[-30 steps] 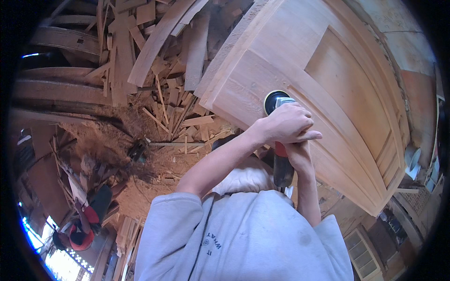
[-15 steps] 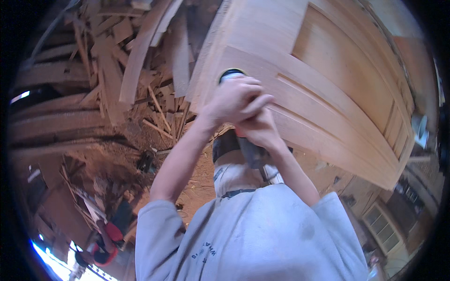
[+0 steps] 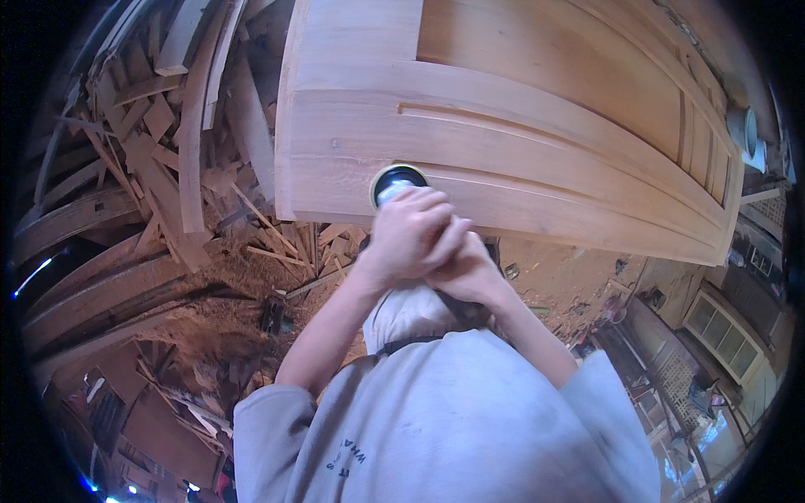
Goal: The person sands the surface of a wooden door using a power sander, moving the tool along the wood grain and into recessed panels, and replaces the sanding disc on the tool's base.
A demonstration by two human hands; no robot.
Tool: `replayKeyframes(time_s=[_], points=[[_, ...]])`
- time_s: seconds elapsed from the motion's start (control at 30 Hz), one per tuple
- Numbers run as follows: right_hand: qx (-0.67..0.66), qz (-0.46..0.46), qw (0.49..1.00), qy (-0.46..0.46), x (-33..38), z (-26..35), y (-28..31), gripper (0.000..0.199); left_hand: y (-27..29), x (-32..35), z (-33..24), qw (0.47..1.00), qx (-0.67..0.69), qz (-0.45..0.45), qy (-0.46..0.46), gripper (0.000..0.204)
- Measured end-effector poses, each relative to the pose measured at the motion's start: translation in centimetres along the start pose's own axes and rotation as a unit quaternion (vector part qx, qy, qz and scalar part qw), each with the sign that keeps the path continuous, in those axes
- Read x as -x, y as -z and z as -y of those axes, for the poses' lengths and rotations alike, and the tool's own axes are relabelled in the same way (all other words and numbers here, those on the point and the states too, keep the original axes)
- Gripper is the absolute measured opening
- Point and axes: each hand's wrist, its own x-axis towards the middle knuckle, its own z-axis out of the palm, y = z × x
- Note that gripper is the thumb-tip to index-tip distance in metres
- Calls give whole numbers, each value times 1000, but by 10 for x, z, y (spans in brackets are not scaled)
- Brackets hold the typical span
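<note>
Pale brown timber is shown in a large panelled door (image 3: 503, 151), spread across the upper part of the head view, its near long edge turned toward the worker; what carries it is hidden. Boards and offcuts (image 3: 193, 151) are heaped to the left, where footing is best watched. Into the door's face a long, narrow recess (image 3: 478, 178) is cut; its crisp edges are probably easily rounded and should be approached lightly.

A power tool (image 3: 399, 190), largely covered, is held by both hands near that edge. The left hand (image 3: 415, 230) is wrapped over its front, the right hand (image 3: 464, 267) close behind and touching; each grip appears closed around the body, though the fingers beneath cannot be seen. At the tool's head, a black disc (image 3: 394, 178) with a pale rim is apparently laid against the door at the recess's left end. Whether it is tilted cannot be told; for an even finish, it is best kept flat, under light pressure, and moved steadily along the grain.
</note>
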Motion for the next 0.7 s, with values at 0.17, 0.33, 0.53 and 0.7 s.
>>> replayKeyframes(time_s=[0.17, 0.33, 0.53, 0.7], points=[[53, -61, 995, -63, 70, -61, 52, 63, -88, -32, -42, 995, 34, 48, -78, 35], [-104, -220, 955, -167, 139, -134, 93, 64, -184, -67, -80, 970, 98, 98, -200, 39], [-157, -214, 954, -137, 124, -104, 83, 57, -147, -67, -81, 977, 74, 112, -167, 48], [-18, -74, 996, -56, 8, -23, 16, 42, -27, -35, -9, 997, 21, 26, -76, 36]])
